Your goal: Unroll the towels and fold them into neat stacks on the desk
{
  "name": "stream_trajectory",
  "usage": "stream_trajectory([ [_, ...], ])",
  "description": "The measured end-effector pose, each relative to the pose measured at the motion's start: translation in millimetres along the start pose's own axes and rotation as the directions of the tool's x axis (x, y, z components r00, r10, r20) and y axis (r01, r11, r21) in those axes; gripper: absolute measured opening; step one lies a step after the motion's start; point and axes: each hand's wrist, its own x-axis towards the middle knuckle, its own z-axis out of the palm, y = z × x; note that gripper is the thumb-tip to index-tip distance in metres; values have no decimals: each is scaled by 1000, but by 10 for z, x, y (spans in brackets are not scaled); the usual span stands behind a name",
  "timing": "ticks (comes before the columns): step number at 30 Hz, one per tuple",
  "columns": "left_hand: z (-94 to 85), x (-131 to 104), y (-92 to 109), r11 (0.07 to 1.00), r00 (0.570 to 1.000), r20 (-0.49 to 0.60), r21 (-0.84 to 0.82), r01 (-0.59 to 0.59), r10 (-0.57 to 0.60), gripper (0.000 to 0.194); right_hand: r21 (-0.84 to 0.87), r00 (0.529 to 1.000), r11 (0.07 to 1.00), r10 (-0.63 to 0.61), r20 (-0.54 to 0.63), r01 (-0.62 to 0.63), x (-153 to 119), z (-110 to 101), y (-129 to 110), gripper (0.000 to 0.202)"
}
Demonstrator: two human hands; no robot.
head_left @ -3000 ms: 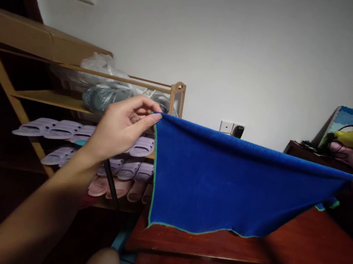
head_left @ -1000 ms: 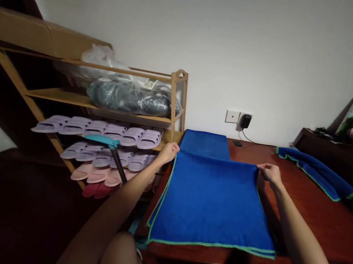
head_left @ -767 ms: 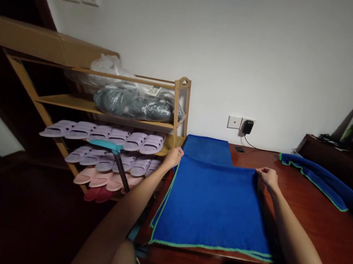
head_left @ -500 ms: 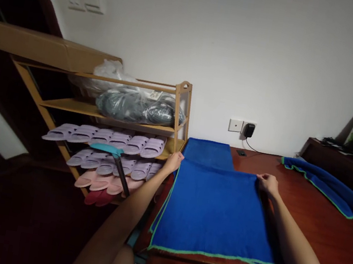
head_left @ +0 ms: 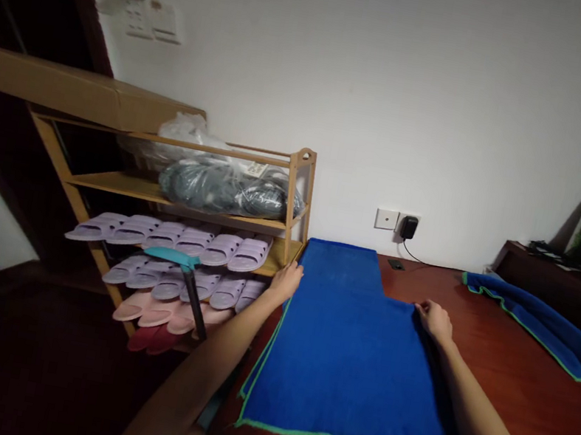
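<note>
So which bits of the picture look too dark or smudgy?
Head view: the floor, bottom left, is nearly black; a dark shadow edges the blue cloth below the right hand; the wall plates, upper left, look smudgy; the plastic bag has shiny glints, not smudges.

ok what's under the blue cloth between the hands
Under the near cloth is the table, seen along its front edge. Whether the far cloth runs beneath is hidden.

Two bare forearms reach forward from the bottom of the view, the left hand and right hand held well apart at about the same height, wrists bent slightly inward, each with thumb and fingers pinched together.
</note>
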Motion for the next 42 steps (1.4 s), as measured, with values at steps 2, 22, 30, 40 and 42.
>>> stream_trajectory([
  [2,-11,-74,183,998,998,-24,24,-61,62,28,-30,997,998,-65,-34,64,-97,4,-190,46],
  [22,409,-361,553,975,975,6,-4,-222,222,60,-57,928,948,-293,232,313,-387,277,-582,73],
  [30,455,-420,282,986,983,66,-25,-167,168,59,-97,932,957,-241,269,275,-337,278,-276,73],
  [40,-75,-882,471,958,959,-20,-34,-284,284,54,-95,940,941,-312,139,326,-797,-69,-430,70],
  [42,-228,-1205,465,930,933,28,-97,-354,358,56,-17,909,932,-350,226,363,-1099,-155,-351,70],
])
